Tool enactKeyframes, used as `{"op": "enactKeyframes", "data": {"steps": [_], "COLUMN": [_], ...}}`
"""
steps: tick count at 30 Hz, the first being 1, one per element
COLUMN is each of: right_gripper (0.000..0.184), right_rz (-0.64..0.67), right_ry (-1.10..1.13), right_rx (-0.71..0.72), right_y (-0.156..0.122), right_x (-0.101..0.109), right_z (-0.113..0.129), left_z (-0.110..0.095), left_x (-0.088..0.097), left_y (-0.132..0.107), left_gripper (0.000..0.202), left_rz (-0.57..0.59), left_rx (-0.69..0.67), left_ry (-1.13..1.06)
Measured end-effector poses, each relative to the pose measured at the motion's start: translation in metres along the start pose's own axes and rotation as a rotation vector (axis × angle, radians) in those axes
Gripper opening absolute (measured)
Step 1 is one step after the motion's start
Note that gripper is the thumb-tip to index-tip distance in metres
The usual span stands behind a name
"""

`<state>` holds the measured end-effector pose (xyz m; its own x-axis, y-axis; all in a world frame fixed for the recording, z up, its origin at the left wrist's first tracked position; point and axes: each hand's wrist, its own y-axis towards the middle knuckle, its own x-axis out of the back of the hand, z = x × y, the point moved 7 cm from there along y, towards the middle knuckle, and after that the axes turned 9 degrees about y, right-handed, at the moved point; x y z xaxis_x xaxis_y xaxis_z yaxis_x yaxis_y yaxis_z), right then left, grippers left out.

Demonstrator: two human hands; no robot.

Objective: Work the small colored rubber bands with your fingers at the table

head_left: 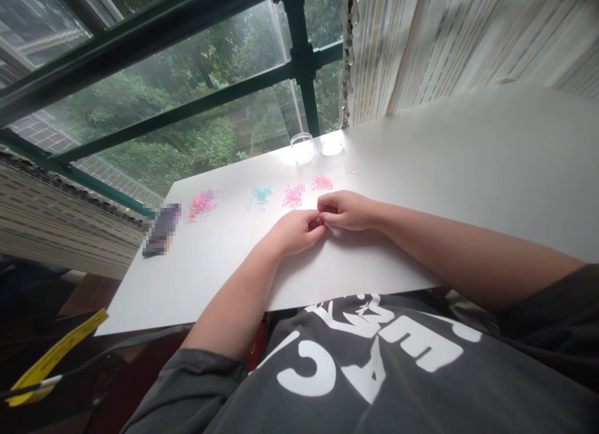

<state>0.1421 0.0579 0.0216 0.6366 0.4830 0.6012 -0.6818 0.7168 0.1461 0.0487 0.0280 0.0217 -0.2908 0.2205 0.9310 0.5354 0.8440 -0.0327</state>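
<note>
My left hand (pixel 296 231) and my right hand (pixel 344 210) meet over the white table (pixel 468 172), fingers pinched together on something small and reddish that I cannot make out. Just beyond them lie small piles of tiny rubber bands: a pink pile (pixel 294 196), a second pink pile (pixel 322 182), a blue pile (pixel 261 195) and a mixed pink pile (pixel 203 203) further left.
A small clear jar (pixel 302 148) and its lid (pixel 332 148) stand near the far edge by the window. A dark blurred-out object (pixel 161 228) lies at the table's left edge. A pale speck (pixel 350 169) lies near the jar. A yellow strip (pixel 51 359) sits below the table.
</note>
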Motion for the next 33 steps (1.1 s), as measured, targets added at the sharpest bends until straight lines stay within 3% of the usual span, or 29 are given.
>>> {"op": "enactKeyframes", "data": {"steps": [33], "right_gripper": [0.007], "right_rz": [0.002], "right_ry": [-0.002], "right_rx": [0.008], "right_y": [-0.0003], "right_x": [0.0001], "right_z": [-0.0004], "left_z": [0.0004], "left_x": [0.0001], "left_y": [-0.0005], "left_gripper": [0.020], "left_rz": [0.001], "left_rx": [0.012], "left_ry": [0.003]}}
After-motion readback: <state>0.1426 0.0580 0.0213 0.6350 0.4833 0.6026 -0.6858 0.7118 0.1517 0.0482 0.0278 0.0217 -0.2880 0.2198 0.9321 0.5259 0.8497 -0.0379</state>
